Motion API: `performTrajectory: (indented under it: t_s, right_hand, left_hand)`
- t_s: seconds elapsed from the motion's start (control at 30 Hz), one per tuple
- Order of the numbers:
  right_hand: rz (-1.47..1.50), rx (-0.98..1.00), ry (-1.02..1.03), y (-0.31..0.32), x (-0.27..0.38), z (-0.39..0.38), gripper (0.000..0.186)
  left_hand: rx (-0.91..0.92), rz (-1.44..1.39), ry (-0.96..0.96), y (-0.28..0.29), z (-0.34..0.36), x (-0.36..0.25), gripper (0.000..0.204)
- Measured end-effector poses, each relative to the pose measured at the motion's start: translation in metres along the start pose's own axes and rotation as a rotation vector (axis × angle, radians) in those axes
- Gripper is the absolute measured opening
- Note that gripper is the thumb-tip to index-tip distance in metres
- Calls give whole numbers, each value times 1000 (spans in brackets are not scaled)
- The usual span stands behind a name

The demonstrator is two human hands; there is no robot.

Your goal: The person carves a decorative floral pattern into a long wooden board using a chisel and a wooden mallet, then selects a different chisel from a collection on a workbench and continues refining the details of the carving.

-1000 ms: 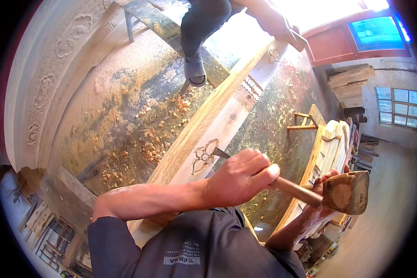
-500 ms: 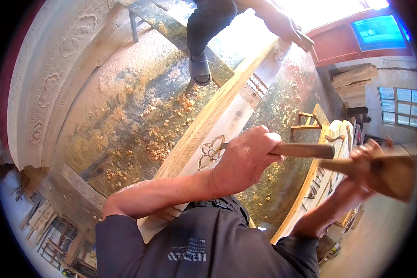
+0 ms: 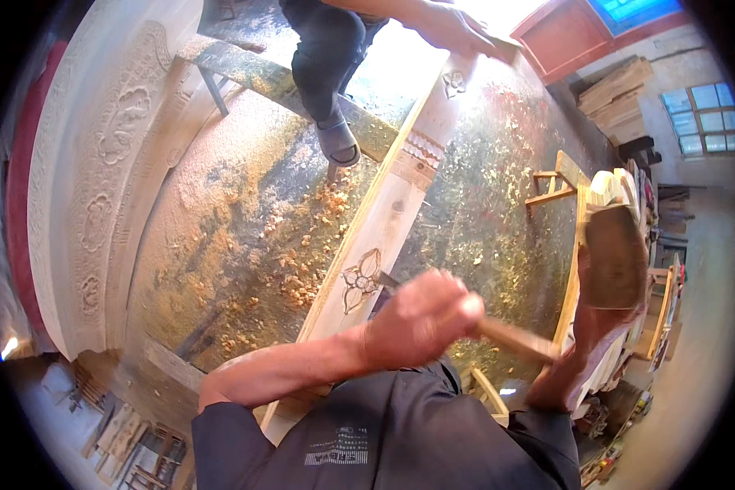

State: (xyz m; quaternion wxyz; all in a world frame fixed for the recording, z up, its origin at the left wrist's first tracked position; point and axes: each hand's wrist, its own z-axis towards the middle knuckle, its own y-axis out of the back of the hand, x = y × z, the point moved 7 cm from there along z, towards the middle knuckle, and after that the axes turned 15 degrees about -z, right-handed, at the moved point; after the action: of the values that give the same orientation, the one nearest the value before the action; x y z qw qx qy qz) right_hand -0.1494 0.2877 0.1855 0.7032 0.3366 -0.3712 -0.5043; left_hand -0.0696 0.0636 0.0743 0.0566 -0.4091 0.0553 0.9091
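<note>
My left hand (image 3: 425,314) grips the wooden handle of a chisel (image 3: 518,339), whose blade meets a carved four-petal flower (image 3: 359,282) on the long pale board (image 3: 394,212) running away from me. At the right my right hand (image 3: 598,318), motion-blurred and partly behind the mallet's head, holds a wooden mallet (image 3: 614,257) up, apart from the chisel's end. Further along the board are a toothed carved band (image 3: 418,145) and a smaller flower (image 3: 453,82).
A co-worker's leg (image 3: 322,61) and hand (image 3: 457,33) are at the board's far end, above a narrow bench (image 3: 224,59). A large carved panel (image 3: 98,188) stands left. Shavings (image 3: 302,278) cover the floor. A tool-laden bench (image 3: 580,212) lies right.
My right hand and mallet have risen, the mallet head now upright. The chisel handle has tilted down rightward since half a second ago. The co-worker's hand has shifted, and the view has turned slightly.
</note>
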Motion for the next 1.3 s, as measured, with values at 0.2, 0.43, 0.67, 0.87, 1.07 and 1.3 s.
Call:
performTrajectory:
  t_s: [0.2, 0.43, 0.67, 0.87, 1.07, 1.3]
  right_hand:
    - [786, 204, -601, -47, -19, -57, 44]
    - [762, 457, -587, -87, -26, -99, 40]
    - [848, 398, -638, -86, -33, -108, 37]
    - [813, 322, -661, -83, -43, -111, 21]
    - [820, 343, -654, -84, -47, -110, 20]
    - [868, 348, -681, -90, -51, -114, 25]
  left_hand:
    - [126, -59, 95, -9, -10, -10, 27]
    - [-371, -247, 339, 54, -31, 17, 23]
    - [-334, 342, 545, 76, -54, 13, 13]
    - [-632, 88, 839, 81, -85, 19, 10]
    - [-606, 14, 683, 74, -72, 17, 12]
    - [-514, 56, 678, 67, -68, 29, 15]
